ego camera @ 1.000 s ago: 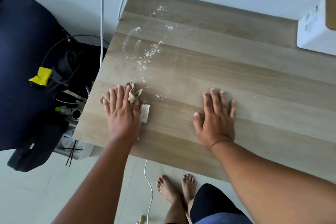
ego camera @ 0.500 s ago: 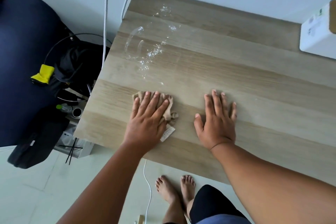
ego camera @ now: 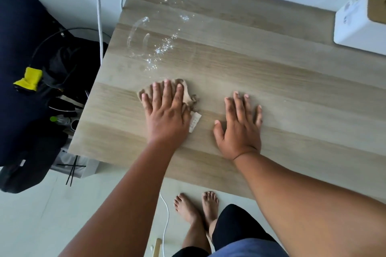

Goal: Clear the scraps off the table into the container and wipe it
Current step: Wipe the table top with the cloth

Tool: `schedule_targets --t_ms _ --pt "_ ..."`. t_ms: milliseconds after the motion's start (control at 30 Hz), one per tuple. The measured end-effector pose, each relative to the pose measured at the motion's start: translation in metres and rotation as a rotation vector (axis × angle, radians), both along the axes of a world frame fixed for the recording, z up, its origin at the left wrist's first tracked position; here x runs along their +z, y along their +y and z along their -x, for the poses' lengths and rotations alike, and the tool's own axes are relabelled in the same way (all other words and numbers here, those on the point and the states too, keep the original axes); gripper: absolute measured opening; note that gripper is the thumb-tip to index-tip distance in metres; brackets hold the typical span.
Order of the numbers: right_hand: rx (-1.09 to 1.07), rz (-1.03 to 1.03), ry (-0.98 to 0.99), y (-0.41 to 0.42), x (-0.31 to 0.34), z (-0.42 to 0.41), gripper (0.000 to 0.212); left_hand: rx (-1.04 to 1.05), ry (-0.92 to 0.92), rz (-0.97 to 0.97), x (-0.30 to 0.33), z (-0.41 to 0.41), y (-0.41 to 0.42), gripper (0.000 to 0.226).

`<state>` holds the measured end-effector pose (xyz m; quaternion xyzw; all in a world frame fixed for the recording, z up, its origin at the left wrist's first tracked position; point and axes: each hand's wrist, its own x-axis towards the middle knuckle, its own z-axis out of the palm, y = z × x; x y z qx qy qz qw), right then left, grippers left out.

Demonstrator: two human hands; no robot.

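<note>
My left hand (ego camera: 167,110) presses the cloth (ego camera: 186,94) flat, right hand (ego camera: 240,125) spread on the bench (ego camera: 292,89); I may smear the far droplets (ego camera: 163,48) leftward off the edge.

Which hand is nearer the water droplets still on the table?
Left. The left hand presses the cloth flat just below the water droplets. The right hand rests flat on the table, off to their right and farther away.
</note>
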<state>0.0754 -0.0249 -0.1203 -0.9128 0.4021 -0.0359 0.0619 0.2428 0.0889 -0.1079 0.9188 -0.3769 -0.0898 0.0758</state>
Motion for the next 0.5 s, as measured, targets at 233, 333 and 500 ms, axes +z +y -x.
schedule_targets --t_ms 233,333,500 --pt "0.001 0.001 0.015 0.0 0.0 0.001 0.074 -0.185 -0.055 0.046 -0.009 0.028 0.072 0.066" --pt "-0.001 -0.001 -0.009 0.001 -0.001 0.0 0.074 -0.067 -0.06 0.017 -0.005 0.011 0.101 0.068" --pt "0.002 0.0 0.004 0.001 -0.002 0.0 0.074 0.242 0.039 -0.087 0.003 -0.043 0.08 0.074"
